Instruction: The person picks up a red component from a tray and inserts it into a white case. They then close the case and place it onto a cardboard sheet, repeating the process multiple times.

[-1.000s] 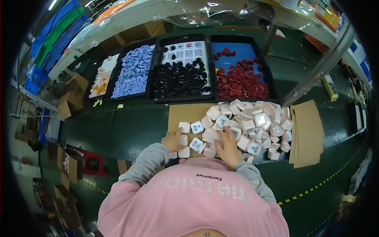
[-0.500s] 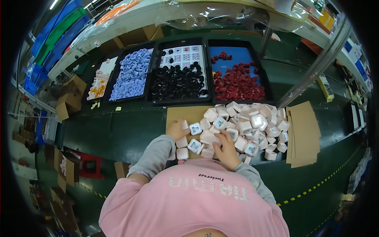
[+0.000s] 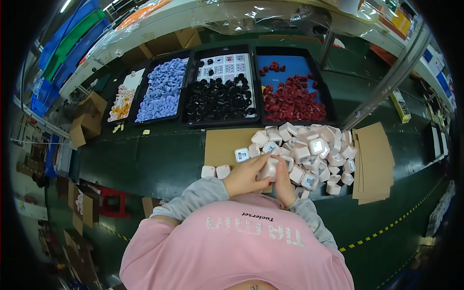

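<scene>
Close to my chest, both hands grip one small pale pink rounded-square box (image 3: 269,169). My left hand (image 3: 245,176) wraps it from the left with fingers closed. From the right, my right hand (image 3: 284,182) presses its fingers against the same box. To the right spreads a heap of similar pale boxes (image 3: 300,153), some with a grey picture on one face. A single pale box with a picture (image 3: 241,154) lies just beyond my left hand. Two plain boxes (image 3: 223,171) sit side by side to its left. My fingers hide part of the held box.
Along the back stand black trays of small parts: white and amber (image 3: 120,110), light blue (image 3: 159,94), black (image 3: 217,99) and dark red (image 3: 295,104). Brown cardboard sheets (image 3: 374,164) lie right of the heap. A metal post (image 3: 369,104) rises behind them.
My left hand has moved right and toward me, from the left boxes to meet my right hand. Both now hold one box. Several boxes near my hands are hidden or shifted.
</scene>
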The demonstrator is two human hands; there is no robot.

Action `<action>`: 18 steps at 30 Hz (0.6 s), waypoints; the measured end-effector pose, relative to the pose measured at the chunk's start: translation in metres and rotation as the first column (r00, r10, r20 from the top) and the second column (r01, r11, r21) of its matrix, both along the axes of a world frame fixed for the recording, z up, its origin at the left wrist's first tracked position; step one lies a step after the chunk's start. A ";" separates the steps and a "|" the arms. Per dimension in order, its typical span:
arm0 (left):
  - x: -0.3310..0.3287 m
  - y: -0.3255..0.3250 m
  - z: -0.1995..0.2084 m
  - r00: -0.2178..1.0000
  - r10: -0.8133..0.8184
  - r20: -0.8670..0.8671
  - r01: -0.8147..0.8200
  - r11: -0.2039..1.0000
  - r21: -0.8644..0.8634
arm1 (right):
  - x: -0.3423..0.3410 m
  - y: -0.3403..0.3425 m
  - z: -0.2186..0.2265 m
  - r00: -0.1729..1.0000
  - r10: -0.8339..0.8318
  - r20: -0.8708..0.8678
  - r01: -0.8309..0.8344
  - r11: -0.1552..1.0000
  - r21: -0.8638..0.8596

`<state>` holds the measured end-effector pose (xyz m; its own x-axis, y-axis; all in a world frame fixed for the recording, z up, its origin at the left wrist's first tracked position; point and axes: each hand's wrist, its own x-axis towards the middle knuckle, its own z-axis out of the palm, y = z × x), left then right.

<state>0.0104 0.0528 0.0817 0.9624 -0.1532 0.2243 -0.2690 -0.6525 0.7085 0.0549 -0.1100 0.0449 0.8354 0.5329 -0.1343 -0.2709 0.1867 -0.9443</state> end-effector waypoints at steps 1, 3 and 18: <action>0.000 -0.005 0.006 0.999 -0.011 -0.048 0.008 0.998 -0.058 | 0.001 0.000 -0.005 0.995 -0.001 0.099 0.009 0.996 -0.086; 0.000 -0.010 0.006 0.995 -0.029 -0.095 0.017 0.993 -0.118 | 0.001 -0.001 -0.014 0.980 0.004 0.197 0.031 0.985 -0.171; 0.004 0.011 0.005 0.663 -0.413 -0.625 -0.466 0.426 -0.776 | 0.007 -0.005 -0.008 0.767 0.005 0.641 0.103 0.986 -0.131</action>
<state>0.0148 0.0637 0.0868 0.8408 -0.2820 -0.4620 0.5409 0.4038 0.7378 0.0615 -0.1148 0.0373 0.7812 0.5069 0.3642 0.4088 0.0254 -0.9122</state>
